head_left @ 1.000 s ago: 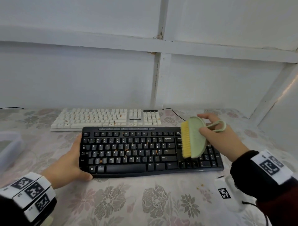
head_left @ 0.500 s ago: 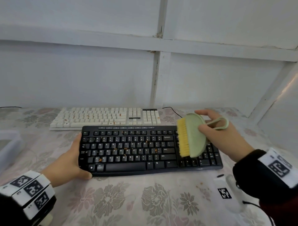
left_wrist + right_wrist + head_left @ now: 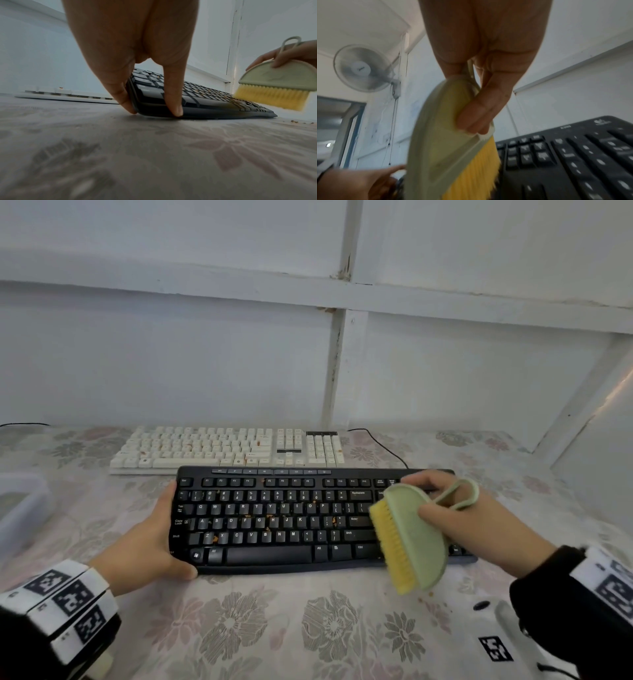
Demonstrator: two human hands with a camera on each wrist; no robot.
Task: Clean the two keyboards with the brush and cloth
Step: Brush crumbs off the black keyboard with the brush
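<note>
The black keyboard (image 3: 274,518) lies in the middle of the flowered table, with orange crumbs (image 3: 263,517) among its keys. My left hand (image 3: 164,535) grips its left end, thumb on the front edge; the left wrist view shows thumb and finger astride that corner (image 3: 153,112). My right hand (image 3: 424,494) holds the green brush (image 3: 414,539) by its back, with the yellow bristles (image 3: 390,546) over the keyboard's right part, reaching past its front edge. The brush (image 3: 436,135) tilts left. The white keyboard (image 3: 212,446) sits behind, also crumbed. No cloth is in view.
A white tub (image 3: 20,508) stands at the table's left edge. A white device with a black marker (image 3: 496,642) lies at the front right. Loose crumbs (image 3: 424,599) dot the tablecloth under the brush. A black cable (image 3: 380,445) runs behind the keyboards; the white wall is close behind.
The brush has swept from the keyboard's right key block down toward me, and its bristles now overhang the front edge. My left hand keeps its hold on the left end.
</note>
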